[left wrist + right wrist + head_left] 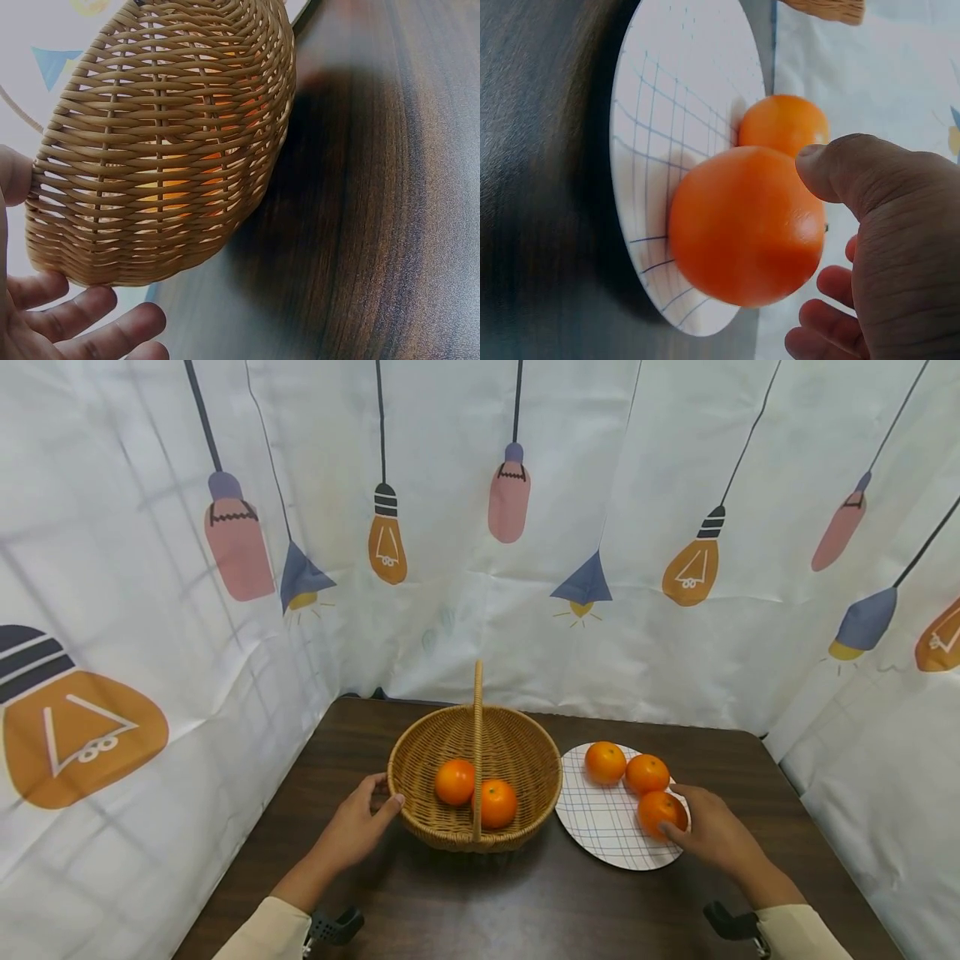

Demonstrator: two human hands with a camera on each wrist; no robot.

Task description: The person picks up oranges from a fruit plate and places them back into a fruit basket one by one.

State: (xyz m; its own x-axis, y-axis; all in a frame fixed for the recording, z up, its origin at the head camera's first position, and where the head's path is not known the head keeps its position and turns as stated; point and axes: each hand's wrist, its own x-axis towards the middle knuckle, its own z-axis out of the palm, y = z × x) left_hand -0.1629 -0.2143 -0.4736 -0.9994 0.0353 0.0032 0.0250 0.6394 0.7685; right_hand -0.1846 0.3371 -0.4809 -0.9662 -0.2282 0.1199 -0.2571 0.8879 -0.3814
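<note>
My left hand (358, 827) is at the left side of a wicker basket (431, 735), its thumb and fingertips holding the rim; the outer fingers spread below the weave in the left wrist view. Inside the basket lie two oranges (454, 782), one partly behind the upright handle. At the right, a white plate with a grid pattern (600, 831) carries three oranges. Reaching in from the right, my right hand (712, 828) has its thumb over the nearest orange (742, 225). Its other fingers appear spaced away from that orange in the right wrist view.
Basket and plate stand side by side on a dark wooden table (517, 902). White fabric printed with hanging lamps (465, 602) surrounds the table at the back and both sides. The basket's tall handle (478, 693) rises above its bowl.
</note>
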